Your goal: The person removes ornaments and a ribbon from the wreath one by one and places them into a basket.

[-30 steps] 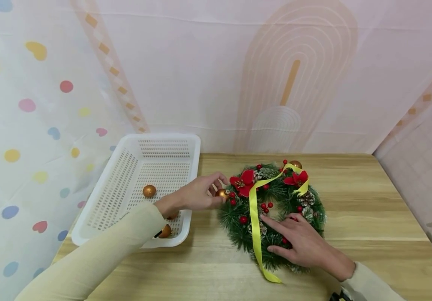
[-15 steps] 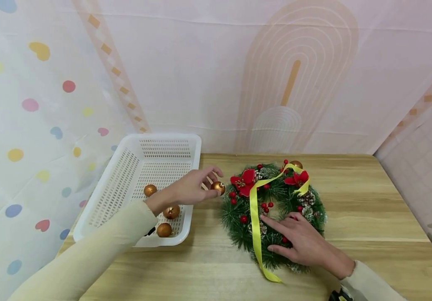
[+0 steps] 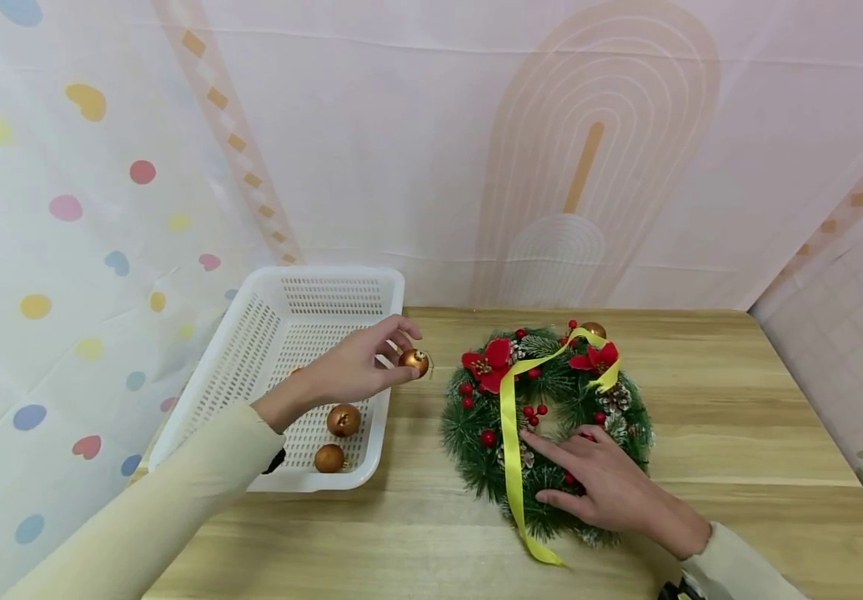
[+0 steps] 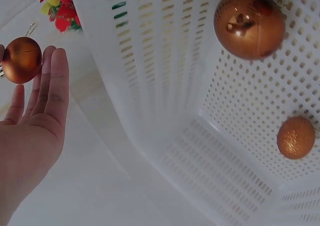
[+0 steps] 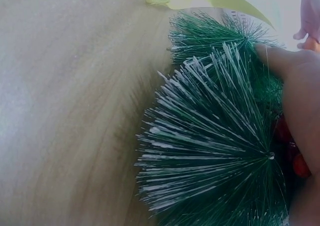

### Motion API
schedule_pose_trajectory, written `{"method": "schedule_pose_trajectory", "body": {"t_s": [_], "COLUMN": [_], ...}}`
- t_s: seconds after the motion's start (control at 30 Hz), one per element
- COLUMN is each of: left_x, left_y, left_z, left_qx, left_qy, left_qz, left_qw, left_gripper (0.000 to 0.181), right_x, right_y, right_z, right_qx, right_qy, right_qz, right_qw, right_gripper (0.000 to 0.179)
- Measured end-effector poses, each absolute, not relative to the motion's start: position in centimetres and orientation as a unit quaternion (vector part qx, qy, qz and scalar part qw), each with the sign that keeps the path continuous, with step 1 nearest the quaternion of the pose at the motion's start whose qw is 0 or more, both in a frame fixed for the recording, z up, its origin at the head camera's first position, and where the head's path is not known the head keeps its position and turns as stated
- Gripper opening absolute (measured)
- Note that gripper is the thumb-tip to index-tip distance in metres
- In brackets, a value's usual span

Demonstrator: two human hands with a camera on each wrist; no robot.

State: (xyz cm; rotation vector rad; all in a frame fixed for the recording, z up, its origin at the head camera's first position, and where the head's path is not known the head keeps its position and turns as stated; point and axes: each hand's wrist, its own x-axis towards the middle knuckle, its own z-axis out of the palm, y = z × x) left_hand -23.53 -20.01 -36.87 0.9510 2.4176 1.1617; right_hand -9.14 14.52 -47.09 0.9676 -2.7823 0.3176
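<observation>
My left hand (image 3: 348,364) pinches a gold Christmas bauble (image 3: 413,362) between thumb and fingertips, above the right rim of a white plastic basket (image 3: 383,417). In the left wrist view the held bauble (image 4: 22,60) shows its cap and a small hanging loop. A green Christmas wreath (image 3: 472,458) lies flat on the table, trimmed with red flowers, red berries and pinecones. Across it runs a yellow ribbon (image 3: 509,425). My right hand (image 3: 607,483) rests on the wreath's lower right part, index finger and thumb extended; its other fingertips are partly hidden among the needles.
Several gold baubles, including a shiny one (image 3: 343,420) and a matte one (image 3: 329,458), lie inside the basket. Another bauble (image 3: 594,331) sits at the wreath's upper right. Behind the wooden table (image 3: 724,400) hangs a patterned cloth (image 3: 416,150).
My left hand has drawn back leftward from the wreath's left edge toward the basket, carrying the bauble with it. My right hand stays in place on the wreath.
</observation>
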Motion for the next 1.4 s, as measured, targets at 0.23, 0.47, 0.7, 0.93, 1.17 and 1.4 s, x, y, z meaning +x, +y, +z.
{"method": "schedule_pose_trajectory", "body": {"t_s": [0.23, 0.47, 0.7, 0.93, 1.17, 1.4], "left_x": [-23.7, -23.8, -23.8, -23.8, -23.9, -23.9], "left_y": [-21.8, -23.3, -24.6, -25.7, -27.1, -28.4], "left_z": [-36.5, -36.2, -35.9, -35.8, -35.5, -35.4], "left_qx": [0.315, 0.298, 0.288, 0.278, 0.252, 0.247], "left_qy": [0.848, 0.852, 0.854, 0.861, 0.864, 0.869], "left_qz": [0.408, 0.414, 0.421, 0.415, 0.423, 0.418], "left_qw": [0.127, 0.117, 0.107, 0.093, 0.108, 0.095], "left_gripper": [0.038, 0.038, 0.038, 0.038, 0.041, 0.042], "right_x": [-9.2, -9.2, -9.2, -9.1, -9.1, -9.1], "right_y": [14.5, 14.5, 14.5, 14.5, 14.5, 14.5], "right_z": [-47.1, -47.1, -47.1, -47.1, -47.1, -47.0], "right_qx": [0.326, 0.326, 0.327, 0.326, 0.324, 0.321], "right_qy": [-0.935, -0.935, -0.934, -0.935, -0.936, -0.938], "right_qz": [0.106, 0.107, 0.105, 0.103, 0.104, 0.106], "right_qw": [0.089, 0.091, 0.093, 0.090, 0.086, 0.080], "right_gripper": [0.071, 0.072, 0.071, 0.072, 0.071, 0.071]}}
